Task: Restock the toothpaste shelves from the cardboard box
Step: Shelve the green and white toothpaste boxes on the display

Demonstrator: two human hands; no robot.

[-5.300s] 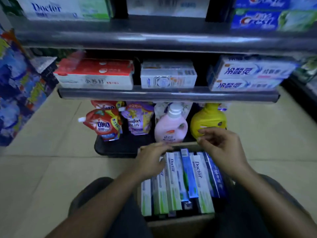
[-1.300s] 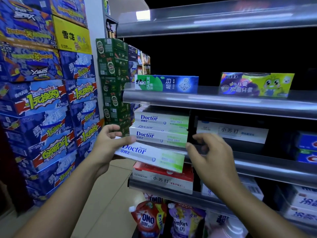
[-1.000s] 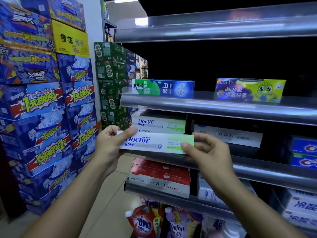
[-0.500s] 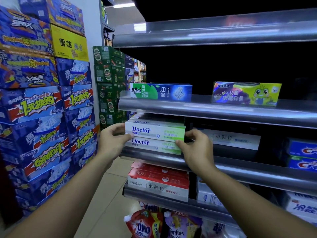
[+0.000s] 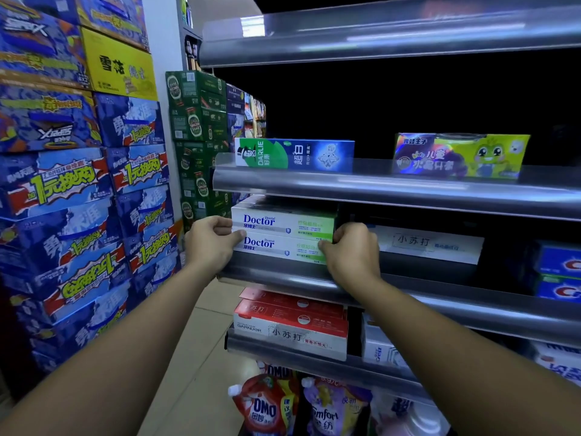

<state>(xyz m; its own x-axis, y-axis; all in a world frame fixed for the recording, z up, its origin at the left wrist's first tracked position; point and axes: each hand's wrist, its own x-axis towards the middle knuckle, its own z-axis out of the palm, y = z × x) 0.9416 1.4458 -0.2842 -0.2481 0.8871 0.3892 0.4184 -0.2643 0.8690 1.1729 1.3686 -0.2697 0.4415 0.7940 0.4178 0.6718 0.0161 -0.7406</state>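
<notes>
On the middle shelf (image 5: 314,280), at its left end, two white Doctor toothpaste boxes (image 5: 284,236) lie one on top of the other, both long and flat, with blue lettering at the left and a green patch at the right. My left hand (image 5: 212,243) holds their left end, the thumb pressed on the front face where the two boxes meet, the other fingers curled around the end. My right hand (image 5: 353,251) grips the right end, fingers bent and pressed together on the green part, so the corner there is covered. I cannot tell if more boxes stand behind these two, because the shelf is dark inside.

The shelf edges are smooth grey metal with a rounded, shiny lip. One shelf higher stands a green and blue Darlie box (image 5: 295,154), glossy cardboard. Below my hands lies a red and white box (image 5: 290,324), partly behind the lip of its shelf. At the bottom, soft detergent pouches (image 5: 270,404) are cut off by the frame.
</notes>
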